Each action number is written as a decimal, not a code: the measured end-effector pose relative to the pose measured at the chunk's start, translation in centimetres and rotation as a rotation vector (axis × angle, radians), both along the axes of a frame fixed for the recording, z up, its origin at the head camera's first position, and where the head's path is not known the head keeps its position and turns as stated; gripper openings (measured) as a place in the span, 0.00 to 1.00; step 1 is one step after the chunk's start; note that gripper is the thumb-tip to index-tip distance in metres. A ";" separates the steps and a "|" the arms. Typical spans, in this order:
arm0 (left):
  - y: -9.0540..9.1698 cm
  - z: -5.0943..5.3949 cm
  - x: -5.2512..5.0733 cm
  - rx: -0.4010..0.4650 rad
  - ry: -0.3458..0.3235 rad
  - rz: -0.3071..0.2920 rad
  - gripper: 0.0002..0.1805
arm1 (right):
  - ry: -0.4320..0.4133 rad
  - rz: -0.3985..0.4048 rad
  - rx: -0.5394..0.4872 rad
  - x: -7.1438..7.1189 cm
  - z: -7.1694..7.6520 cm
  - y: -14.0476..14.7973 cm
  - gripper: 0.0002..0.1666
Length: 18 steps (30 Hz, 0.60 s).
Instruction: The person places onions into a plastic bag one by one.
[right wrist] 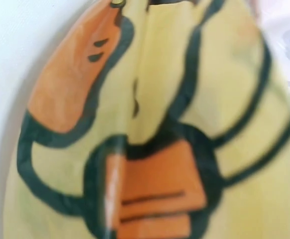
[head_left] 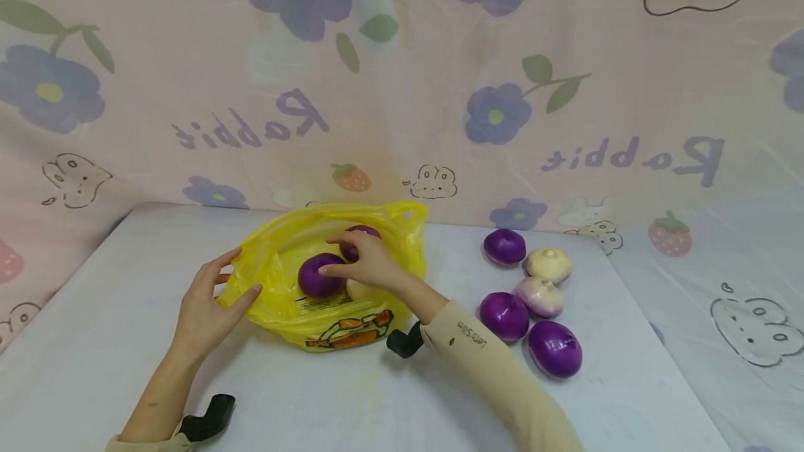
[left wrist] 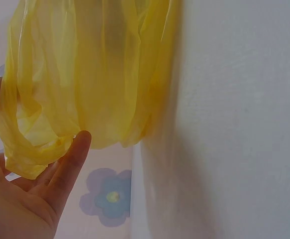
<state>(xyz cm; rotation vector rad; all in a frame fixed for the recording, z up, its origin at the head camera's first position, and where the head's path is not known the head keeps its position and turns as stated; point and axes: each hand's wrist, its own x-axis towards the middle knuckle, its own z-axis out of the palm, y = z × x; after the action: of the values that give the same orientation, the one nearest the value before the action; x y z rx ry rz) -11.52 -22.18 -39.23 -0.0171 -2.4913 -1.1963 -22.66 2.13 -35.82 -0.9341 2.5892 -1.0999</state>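
A yellow plastic bag (head_left: 276, 312) with a printed cartoon stands on the table, its mouth spread wide. Two purple onions (head_left: 319, 276) and a pale onion (head_left: 361, 290) are inside it. My left hand (head_left: 204, 305) is at the bag's left rim, fingers and thumb spread apart; the left wrist view shows the thumb touching the yellow plastic. My right hand (head_left: 370, 264) reaches into the bag with thumb and fingers parted. Its thumb tip overlaps the nearer purple onion, and its fingers lie over the farther one. In the right wrist view the printed bag side (right wrist: 154, 174) hides that hand.
Right of the bag lie several onions: a purple one (head_left: 504, 247) at the back, two pale ones (head_left: 548, 266) beside it and purple ones (head_left: 555, 349) nearer the front. A patterned cloth (head_left: 402, 89) hangs behind the white table (head_left: 326, 403).
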 end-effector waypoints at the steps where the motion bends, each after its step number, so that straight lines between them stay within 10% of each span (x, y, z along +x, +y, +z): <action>1: 0.0 0.0 0.0 -0.001 0.000 0.000 0.36 | -0.008 -0.005 -0.019 0.0 0.1 0.3 0.33; 8: 0.1 -0.1 0.1 0.000 0.006 -0.008 0.36 | -0.084 -0.032 -0.171 0.3 0.9 2.2 0.30; 18: -0.1 -0.3 0.0 -0.008 -0.002 -0.002 0.36 | 0.042 -0.036 -0.168 1.2 1.8 4.6 0.28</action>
<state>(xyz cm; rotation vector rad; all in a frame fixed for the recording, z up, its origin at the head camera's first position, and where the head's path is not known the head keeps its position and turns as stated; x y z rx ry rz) -11.53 -22.24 -39.50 -0.0209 -2.4982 -1.1872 -21.50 6.74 -34.01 -0.9592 2.5881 -1.3388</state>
